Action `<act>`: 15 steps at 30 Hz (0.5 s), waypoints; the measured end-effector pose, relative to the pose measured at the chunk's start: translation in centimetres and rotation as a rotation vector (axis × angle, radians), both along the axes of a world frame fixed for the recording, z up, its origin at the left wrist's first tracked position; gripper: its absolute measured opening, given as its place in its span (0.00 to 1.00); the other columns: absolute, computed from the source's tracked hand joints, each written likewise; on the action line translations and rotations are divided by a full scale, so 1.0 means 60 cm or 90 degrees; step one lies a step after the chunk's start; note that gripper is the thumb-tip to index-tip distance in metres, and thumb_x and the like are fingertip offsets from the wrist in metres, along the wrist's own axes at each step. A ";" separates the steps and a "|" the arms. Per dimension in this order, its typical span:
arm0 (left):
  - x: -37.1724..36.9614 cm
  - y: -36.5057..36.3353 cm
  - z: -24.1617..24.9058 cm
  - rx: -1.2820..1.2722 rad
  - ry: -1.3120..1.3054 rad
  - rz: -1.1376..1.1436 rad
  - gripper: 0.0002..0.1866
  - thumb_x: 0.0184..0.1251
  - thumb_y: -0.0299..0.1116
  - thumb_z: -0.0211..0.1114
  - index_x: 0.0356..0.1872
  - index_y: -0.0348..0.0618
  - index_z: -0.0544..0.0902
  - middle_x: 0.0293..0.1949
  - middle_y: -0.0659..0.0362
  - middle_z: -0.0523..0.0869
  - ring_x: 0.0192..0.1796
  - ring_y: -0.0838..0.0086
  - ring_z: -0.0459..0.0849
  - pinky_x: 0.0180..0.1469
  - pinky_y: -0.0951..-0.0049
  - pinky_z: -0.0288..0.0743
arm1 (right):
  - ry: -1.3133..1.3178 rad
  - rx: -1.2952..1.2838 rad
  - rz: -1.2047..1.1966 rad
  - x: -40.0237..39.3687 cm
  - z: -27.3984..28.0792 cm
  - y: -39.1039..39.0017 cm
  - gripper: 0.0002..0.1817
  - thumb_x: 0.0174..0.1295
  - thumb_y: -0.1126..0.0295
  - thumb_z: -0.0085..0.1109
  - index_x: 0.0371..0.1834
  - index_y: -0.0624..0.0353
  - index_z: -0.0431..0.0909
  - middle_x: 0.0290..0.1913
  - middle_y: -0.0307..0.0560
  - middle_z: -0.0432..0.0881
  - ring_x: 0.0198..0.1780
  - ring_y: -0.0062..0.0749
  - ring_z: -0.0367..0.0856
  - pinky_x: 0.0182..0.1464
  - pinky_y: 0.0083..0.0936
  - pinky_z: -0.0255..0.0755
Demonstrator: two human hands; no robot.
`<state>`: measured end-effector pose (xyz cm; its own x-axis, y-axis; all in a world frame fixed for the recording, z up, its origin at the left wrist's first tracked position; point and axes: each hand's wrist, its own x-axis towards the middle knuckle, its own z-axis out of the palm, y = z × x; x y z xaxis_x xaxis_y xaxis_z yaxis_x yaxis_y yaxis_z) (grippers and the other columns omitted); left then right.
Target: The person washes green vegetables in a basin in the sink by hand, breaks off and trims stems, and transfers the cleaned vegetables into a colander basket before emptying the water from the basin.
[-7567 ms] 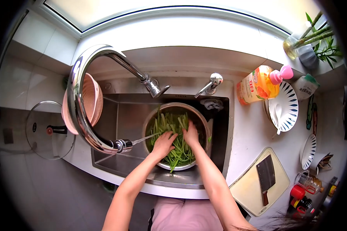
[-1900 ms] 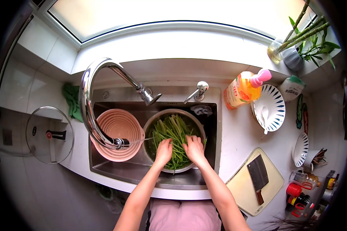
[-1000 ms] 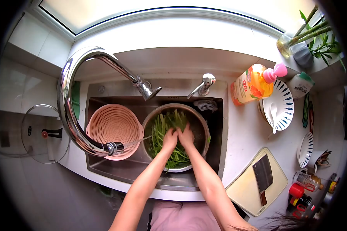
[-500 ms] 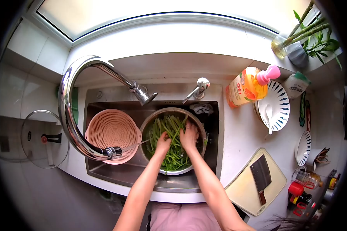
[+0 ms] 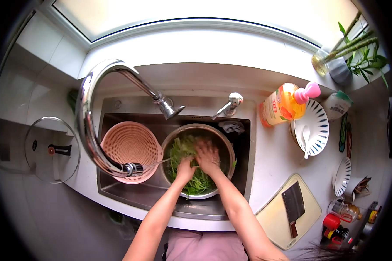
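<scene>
Long green leafy stems (image 5: 199, 182) lie in a round metal bowl (image 5: 231, 150) that stands in the sink. My left hand (image 5: 186, 169) is in the bowl on the stems; its fingertips are hidden among the greens and blurred. On the right side of the bowl my right hand (image 5: 208, 155) is over the stems, palm down, its fingers spread and smeared by motion. A thin stream of water runs from the chrome faucet (image 5: 133, 168) to the left rim of the bowl.
A pink colander (image 5: 130, 148) sits in the sink left of the bowl. At the right are an orange soap bottle (image 5: 279, 106), a patterned bowl (image 5: 320, 126), and a cutting board (image 5: 272, 215) with a cleaver (image 5: 294, 204). A glass lid (image 5: 39, 150) stands at far left.
My right hand has moved slightly down and left, its fingers spreading wider. The upper stems beneath the hands have shifted and look blurred. The whole view has shifted a little.
</scene>
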<state>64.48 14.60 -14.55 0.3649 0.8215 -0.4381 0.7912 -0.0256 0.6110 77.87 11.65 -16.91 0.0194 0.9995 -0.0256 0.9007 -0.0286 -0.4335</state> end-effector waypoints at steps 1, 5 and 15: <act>-0.003 0.002 0.005 -0.103 -0.025 0.024 0.23 0.53 0.27 0.65 0.53 0.37 0.76 0.57 0.45 0.74 0.56 0.51 0.76 0.57 0.57 0.69 | 0.033 -0.057 -0.154 -0.003 0.004 0.005 0.30 0.58 0.58 0.55 0.65 0.50 0.65 0.71 0.54 0.57 0.71 0.49 0.54 0.66 0.52 0.53; -0.007 -0.005 0.018 -0.036 0.000 0.096 0.21 0.56 0.32 0.63 0.52 0.39 0.78 0.58 0.48 0.74 0.60 0.55 0.73 0.60 0.55 0.65 | 0.321 -0.157 -0.486 -0.043 0.004 0.009 0.31 0.56 0.66 0.59 0.65 0.52 0.64 0.65 0.59 0.66 0.66 0.54 0.64 0.64 0.42 0.61; 0.016 0.016 0.050 -0.552 -0.591 0.442 0.22 0.73 0.54 0.48 0.55 0.51 0.74 0.35 0.64 0.79 0.40 0.74 0.78 0.48 0.68 0.71 | 1.123 -0.031 -0.339 0.012 0.137 -0.008 0.33 0.63 0.72 0.59 0.69 0.59 0.54 0.49 0.47 0.81 0.42 0.23 0.80 0.44 0.21 0.75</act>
<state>65.41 15.56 -11.56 0.4345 0.5523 -0.7115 -0.1938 0.8288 0.5250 78.60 11.17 -8.66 0.2167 0.8951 -0.3897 -0.6525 -0.1642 -0.7398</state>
